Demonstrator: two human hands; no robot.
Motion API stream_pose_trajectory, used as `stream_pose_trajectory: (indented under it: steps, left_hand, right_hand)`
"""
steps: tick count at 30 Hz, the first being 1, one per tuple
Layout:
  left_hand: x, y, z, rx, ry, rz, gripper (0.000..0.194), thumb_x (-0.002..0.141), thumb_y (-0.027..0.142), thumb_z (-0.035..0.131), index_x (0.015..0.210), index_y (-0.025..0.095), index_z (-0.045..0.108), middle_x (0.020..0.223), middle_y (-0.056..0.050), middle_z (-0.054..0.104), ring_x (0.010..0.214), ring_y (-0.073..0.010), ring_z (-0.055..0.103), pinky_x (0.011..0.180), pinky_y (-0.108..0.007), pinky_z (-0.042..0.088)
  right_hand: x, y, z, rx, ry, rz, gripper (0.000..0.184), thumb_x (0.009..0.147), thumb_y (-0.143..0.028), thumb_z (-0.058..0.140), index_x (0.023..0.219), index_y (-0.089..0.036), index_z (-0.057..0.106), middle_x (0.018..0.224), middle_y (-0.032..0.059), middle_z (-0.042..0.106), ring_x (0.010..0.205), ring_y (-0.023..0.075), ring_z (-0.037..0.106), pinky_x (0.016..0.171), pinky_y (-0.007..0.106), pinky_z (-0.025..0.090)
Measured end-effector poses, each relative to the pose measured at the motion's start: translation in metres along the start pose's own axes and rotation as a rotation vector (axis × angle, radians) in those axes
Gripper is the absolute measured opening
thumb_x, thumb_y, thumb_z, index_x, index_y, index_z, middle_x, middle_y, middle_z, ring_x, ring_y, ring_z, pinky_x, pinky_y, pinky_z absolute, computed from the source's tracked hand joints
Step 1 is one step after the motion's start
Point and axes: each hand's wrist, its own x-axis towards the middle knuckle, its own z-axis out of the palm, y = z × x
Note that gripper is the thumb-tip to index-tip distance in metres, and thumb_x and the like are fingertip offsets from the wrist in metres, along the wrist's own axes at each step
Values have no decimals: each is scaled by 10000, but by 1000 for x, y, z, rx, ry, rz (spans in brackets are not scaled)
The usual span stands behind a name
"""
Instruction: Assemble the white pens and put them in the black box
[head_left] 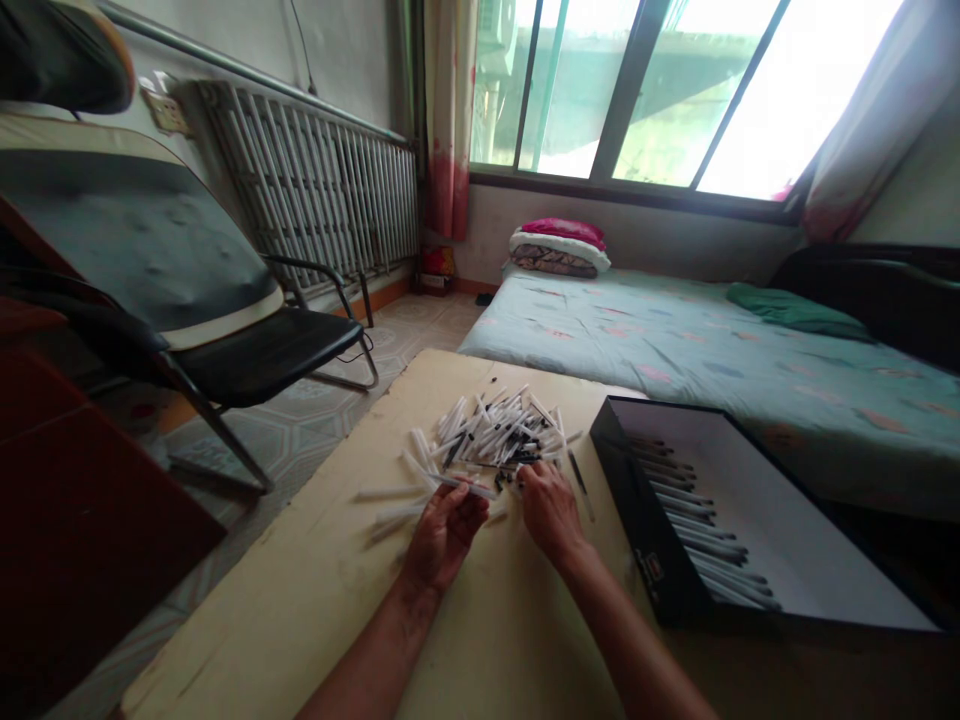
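Left hand (444,535) closed on a white pen barrel (465,487), its long axis running toward the right hand (551,510), whose grip at the pen pile (487,435) cannot be told.

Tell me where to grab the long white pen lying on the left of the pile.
Pinch the white pen on its free left half, coming from the near side. It lies flat and nearly sideways, so fingers can probably close on its long sides. That end sticks out away from the pile of pens, clear of the others. The left hand is the closer one.
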Motion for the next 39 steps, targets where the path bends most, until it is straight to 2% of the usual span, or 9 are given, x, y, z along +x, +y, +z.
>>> stream_pose_trajectory:
  steps: [4, 8, 11, 15, 18, 20, 26, 39]
  left_hand:
    - [0, -1, 1, 49, -12, 18, 141, 729, 132, 639, 851, 146, 570, 748, -47, 715, 626, -129, 667, 605, -231, 540]
    - [-1, -2, 3, 97, -25, 41, 189, 698, 162, 679, 860, 145, 582, 742, -45, 712, 645, -134, 668, 625, -235, 536]
    - [-1, -2, 4, 119, -11, 44, 207, 679, 174, 697, 856, 144, 594, 744, -41, 710, 658, -137, 668, 649, -246, 534]
    - [0, -5, 3, 162, -24, 50, 193, 672, 182, 706, 832, 141, 607, 731, -39, 707, 658, -142, 665, 679, -266, 527]
    - [-1, -7, 3, 208, -55, 52, 187, 673, 187, 709, 826, 135, 614, 731, -46, 706, 671, -152, 663, 711, -291, 519]
    - [-1, -9, 3, 241, -82, 50, 188, 674, 197, 709, 824, 132, 617, 738, -54, 706, 677, -162, 663, 719, -304, 513]
    - [-2, -10, 2, 307, -109, 44, 186, 678, 215, 708, 818, 129, 620, 759, -66, 701, 699, -176, 659, 725, -322, 505]
    - [-3, -10, 5, 370, -135, 45, 140, 698, 212, 694, 799, 139, 629, 763, -53, 693, 713, -173, 648, 728, -325, 500]
  right_hand:
    - [1, -2, 1, -39, -44, -46, 217, 801, -31, 428, 801, -188, 579, 850, 62, 584, 819, 183, 508, 694, 256, 309]
    - [-2, 0, 4, 52, -37, -14, 252, 773, 7, 408, 815, -174, 579, 837, 67, 574, 778, 176, 524, 666, 249, 337]
    - [-10, 2, 2, 324, 60, 43, 224, 802, -48, 414, 864, -170, 592, 870, 68, 568, 746, 162, 540, 665, 248, 376]
    - [-30, -2, -4, 903, 206, 178, 140, 851, -251, 469, 893, -178, 581, 820, 37, 580, 694, 142, 561, 629, 236, 430]
    - [-47, -10, -2, 1178, 202, 323, 190, 839, -355, 504, 875, -177, 559, 674, -6, 564, 575, 124, 541, 524, 218, 423]
    - [-55, -16, 1, 1265, 194, 351, 194, 818, -365, 542, 856, -175, 554, 643, -13, 562, 567, 121, 545, 523, 218, 432]
    - [-60, -20, 11, 1390, 192, 366, 214, 750, -334, 631, 867, -168, 563, 720, 10, 602, 616, 130, 589, 569, 236, 479]
    - [-58, -18, 12, 1358, 205, 370, 207, 750, -342, 630, 846, -166, 581, 717, 15, 618, 606, 131, 596, 573, 242, 484]
